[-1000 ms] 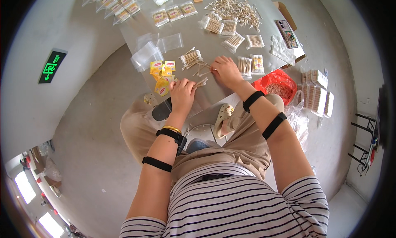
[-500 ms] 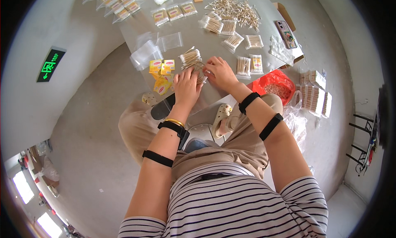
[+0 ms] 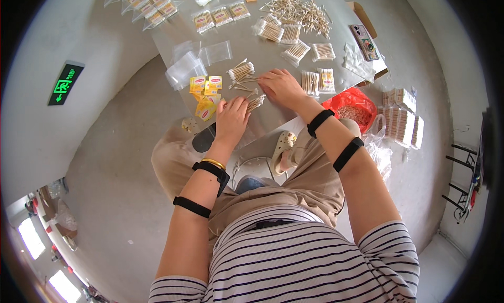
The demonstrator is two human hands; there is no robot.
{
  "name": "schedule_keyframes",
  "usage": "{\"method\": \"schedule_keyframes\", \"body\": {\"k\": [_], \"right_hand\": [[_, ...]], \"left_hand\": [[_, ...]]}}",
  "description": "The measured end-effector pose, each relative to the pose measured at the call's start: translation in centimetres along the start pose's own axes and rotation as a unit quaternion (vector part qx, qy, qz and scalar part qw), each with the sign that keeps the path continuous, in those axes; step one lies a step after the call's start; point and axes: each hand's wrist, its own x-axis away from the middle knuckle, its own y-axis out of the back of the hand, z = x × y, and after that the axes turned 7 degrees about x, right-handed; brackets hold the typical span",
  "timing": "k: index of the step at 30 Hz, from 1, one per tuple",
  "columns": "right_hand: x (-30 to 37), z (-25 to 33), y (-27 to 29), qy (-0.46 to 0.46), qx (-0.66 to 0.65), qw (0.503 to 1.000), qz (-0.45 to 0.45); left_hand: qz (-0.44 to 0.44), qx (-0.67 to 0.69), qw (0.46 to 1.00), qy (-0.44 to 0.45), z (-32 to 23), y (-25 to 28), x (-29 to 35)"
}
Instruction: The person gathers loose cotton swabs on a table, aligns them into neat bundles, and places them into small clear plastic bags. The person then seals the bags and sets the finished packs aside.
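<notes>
Half a second ago the two hands were close together over the swabs; now they are apart, the left hand [image 3: 232, 119] lower toward the near edge of the desk [image 3: 286, 56] and the right hand [image 3: 283, 90] a little farther to the right. The left fingers are curled closed around a bunch of swabs [image 3: 256, 103], whose white cotton tips fan out past the fingertips toward the right. The right thumb and fingers are drawn nearly together at the ends of a few thin sticks; whether they pinch them I cannot tell. Some loose swabs [image 3: 242, 87], uncovered now, lie crosswise between that bunch and a small pile of swabs [image 3: 240, 71], its pale, slender wooden-looking sticks roughly parallel. The desk top is smooth, grey and faintly glossy. By its left edge are flat, glossy yellow cards [image 3: 210, 85] in an overlapping stack and, beyond them, limp clear plastic bags [image 3: 186, 69]. Toward the far edge three flat packets [image 3: 221, 16] with yellow labels stand in a row, left of a tangled heap of swabs [image 3: 296, 12]. Near the right edge lie two squarish filled packets [image 3: 318, 82], and a crinkled red plastic bag [image 3: 353, 106] is just beyond that edge.
</notes>
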Motion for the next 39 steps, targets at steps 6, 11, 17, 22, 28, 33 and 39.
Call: {"method": "schedule_keyframes", "body": {"k": [6,11,17,22,28,33,39], "right_hand": [[-1.6,2.5,0.0,0.009,-0.024,0.999,0.021],[-2.5,1.9,0.0,0.037,0.029,0.995,0.093],[-3.5,0.6,0.1,0.122,0.042,0.990,0.061],[-1.6,1.4,0.9,0.002,-0.044,0.999,-0.006],[3.5,4.1,-0.4,-0.140,-0.073,0.983,-0.089],[5.9,5.2,-2.5,-0.189,-0.047,0.976,-0.101],[6.3,5.4,-4.5,-0.190,0.029,0.975,-0.107]], "left_hand": [[-0.003,-0.009,1.000,-0.004,0.2,-0.4,0.1],[-0.004,-0.030,0.999,-0.018,0.4,-0.5,0.5],[0.014,-0.014,0.999,-0.027,0.7,-0.1,0.7],[0.027,0.010,0.999,0.017,-0.6,0.2,0.8],[0.045,-0.049,0.995,0.073,-2.8,-3.6,2.6],[0.049,-0.093,0.990,0.092,-1.5,-3.1,0.1],[0.047,-0.071,0.994,0.074,-2.8,-3.3,0.2]]}}
